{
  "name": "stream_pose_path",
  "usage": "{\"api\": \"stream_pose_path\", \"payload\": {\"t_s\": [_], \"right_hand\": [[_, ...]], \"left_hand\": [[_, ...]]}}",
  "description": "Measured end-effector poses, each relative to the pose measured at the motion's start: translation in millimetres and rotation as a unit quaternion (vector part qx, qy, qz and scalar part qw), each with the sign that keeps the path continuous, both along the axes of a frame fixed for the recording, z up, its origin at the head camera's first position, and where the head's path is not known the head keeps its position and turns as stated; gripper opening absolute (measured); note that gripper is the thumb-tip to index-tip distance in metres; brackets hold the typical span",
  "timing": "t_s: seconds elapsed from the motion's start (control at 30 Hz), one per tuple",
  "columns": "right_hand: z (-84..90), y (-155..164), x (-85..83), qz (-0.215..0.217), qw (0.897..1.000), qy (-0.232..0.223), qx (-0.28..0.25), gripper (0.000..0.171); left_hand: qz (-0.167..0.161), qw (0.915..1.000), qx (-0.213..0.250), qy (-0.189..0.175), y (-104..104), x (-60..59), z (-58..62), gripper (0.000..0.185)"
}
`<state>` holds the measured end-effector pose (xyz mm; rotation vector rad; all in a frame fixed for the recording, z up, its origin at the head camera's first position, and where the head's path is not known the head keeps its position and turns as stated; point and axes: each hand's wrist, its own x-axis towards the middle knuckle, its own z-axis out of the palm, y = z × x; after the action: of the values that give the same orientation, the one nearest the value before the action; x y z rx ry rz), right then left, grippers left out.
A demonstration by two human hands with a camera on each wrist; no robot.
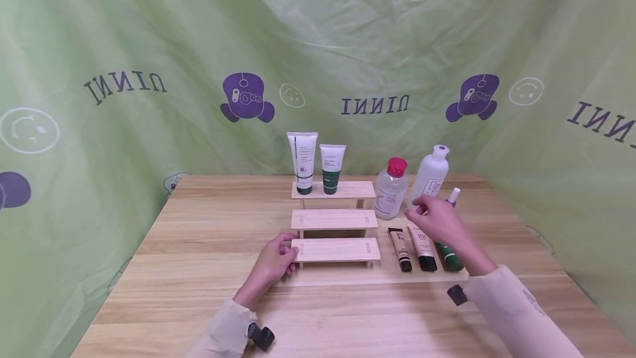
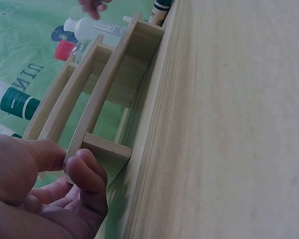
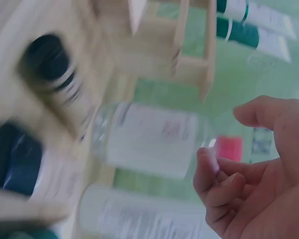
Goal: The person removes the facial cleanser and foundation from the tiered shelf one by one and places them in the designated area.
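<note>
A three-step wooden stand [image 1: 335,249] stands in the middle of the table. My left hand [image 1: 272,259] grips the left end of its lowest step, thumb on top and fingers curled beneath, as the left wrist view shows. On the top step two white-and-green tubes [image 1: 304,162] stand on their caps. My right hand [image 1: 439,222] hovers over the right side, thumb apart from loosely bent fingers, holding nothing. Close to it are a clear bottle [image 3: 149,139] with a red cap [image 1: 397,167] and a white bottle [image 1: 431,173], both upright.
Right of the stand lie a slim beige tube [image 1: 399,248], a pink tube [image 1: 423,248] with a black cap and a green bottle [image 1: 450,258], partly hidden by my right forearm. A green printed curtain [image 1: 318,70] hangs behind the wooden table [image 1: 213,225].
</note>
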<state>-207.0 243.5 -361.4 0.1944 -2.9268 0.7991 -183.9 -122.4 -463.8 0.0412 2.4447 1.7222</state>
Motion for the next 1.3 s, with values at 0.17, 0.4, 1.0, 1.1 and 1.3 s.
{"api": "stream_pose_path", "payload": {"t_s": [0.17,0.4,1.0,1.1,1.3], "right_hand": [[8.5,-31,-10.2,0.023,0.999,0.027,-0.017,0.045],[17.4,-69,-25.0,0.055,0.997,0.044,-0.041,0.047],[20.4,-137,-64.0,0.031,0.986,0.063,-0.148,0.072],[18.9,-146,-69.7,0.016,0.984,0.068,-0.161,0.074],[11.9,-153,-74.3,0.000,0.984,0.072,-0.162,0.067]], "left_hand": [[0.003,1.0000,0.004,0.001,-2,-0.2,-1.0,0.034],[-0.001,0.9999,0.010,0.007,-1,-0.9,-1.9,0.035],[-0.005,0.9998,0.015,0.012,-2,-1.7,0.5,0.038],[-0.001,0.9998,0.013,0.012,-2,-1.5,1.1,0.037],[-0.008,0.9998,0.010,0.012,0,0.0,-1.6,0.036]]}}
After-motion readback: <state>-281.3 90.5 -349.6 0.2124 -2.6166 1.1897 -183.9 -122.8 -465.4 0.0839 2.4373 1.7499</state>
